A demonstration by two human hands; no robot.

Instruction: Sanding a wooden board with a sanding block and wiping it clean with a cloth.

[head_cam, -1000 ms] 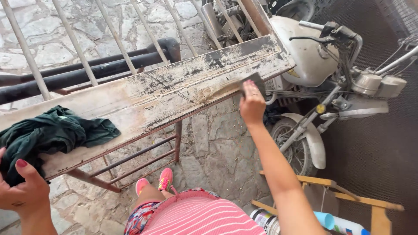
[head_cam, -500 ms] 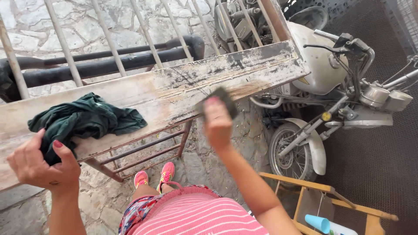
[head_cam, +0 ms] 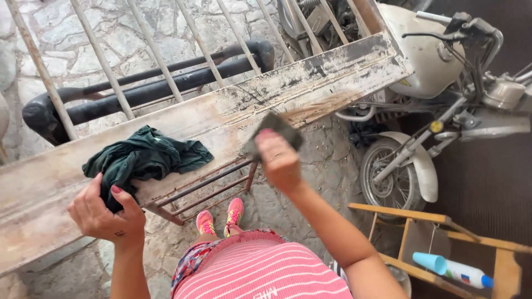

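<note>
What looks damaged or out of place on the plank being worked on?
The plank is worn: paint flaked off, with black scuffs and bare brownish wood near the right hand and its dark pad. A green cloth lies bunched by the left hand.

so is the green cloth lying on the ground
No, the green cloth lies on the wooden board, gripped by the left hand.

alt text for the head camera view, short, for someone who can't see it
Seen from above, a person's right hand presses a dark sanding pad onto a long weathered wooden plank, while the left hand rests on a dark green cloth lying on it. A pale motorbike stands at right.
</note>
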